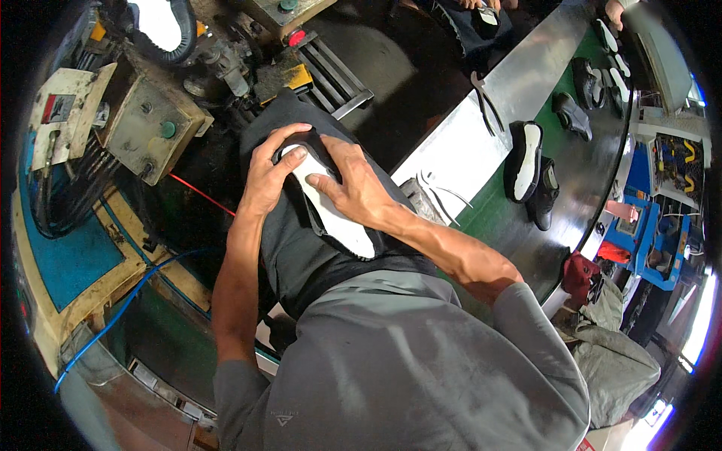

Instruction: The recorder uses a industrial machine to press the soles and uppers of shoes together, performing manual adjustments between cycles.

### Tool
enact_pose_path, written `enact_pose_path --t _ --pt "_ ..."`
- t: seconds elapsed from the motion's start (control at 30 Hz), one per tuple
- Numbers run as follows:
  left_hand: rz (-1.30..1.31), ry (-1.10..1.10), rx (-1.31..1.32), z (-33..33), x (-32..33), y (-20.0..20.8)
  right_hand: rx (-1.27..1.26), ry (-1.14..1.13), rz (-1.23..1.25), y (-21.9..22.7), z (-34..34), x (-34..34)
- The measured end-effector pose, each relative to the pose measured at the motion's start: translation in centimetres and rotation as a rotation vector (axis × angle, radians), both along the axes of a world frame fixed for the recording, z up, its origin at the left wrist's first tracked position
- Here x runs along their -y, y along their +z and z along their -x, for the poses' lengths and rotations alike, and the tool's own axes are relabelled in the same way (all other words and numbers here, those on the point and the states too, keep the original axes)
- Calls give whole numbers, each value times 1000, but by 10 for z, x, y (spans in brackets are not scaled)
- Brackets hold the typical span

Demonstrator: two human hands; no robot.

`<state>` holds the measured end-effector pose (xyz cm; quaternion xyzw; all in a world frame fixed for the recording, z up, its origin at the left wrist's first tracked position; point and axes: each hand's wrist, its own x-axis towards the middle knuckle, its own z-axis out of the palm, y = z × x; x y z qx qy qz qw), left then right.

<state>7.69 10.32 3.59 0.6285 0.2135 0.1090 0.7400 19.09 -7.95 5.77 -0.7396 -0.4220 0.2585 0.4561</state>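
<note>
A black shoe (335, 223) with a white underside lies sole up across my thigh in dark trousers. My left hand (265, 179) wraps around its far end, with the thumb pressed on the white surface. From the other side my right hand (356, 183) grips the same end, its thumb also on the white part and its fingers over the black edge. Both hands are closed on the shoe. The far tip is partly covered by my fingers, and the side facing my leg is hidden.
At right runs a green conveyor belt (481, 201) with a metal ledge (460, 134). Several dark shoes lie on it, including one sole up (524, 161). Pincers (489, 105) rest on the ledge. A machine box (150, 129) with a green button stands at left. Another person's hands (481, 4) show at the top.
</note>
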Motion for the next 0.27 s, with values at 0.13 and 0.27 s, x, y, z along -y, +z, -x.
enact_pose_path --t 0.13,0.27 --pt "-147 11 18 3 -1 -5 43 25 -11 5 3 1" --pt "-140 -29 82 11 -4 -1 -178 158 -39 2 -17 13"
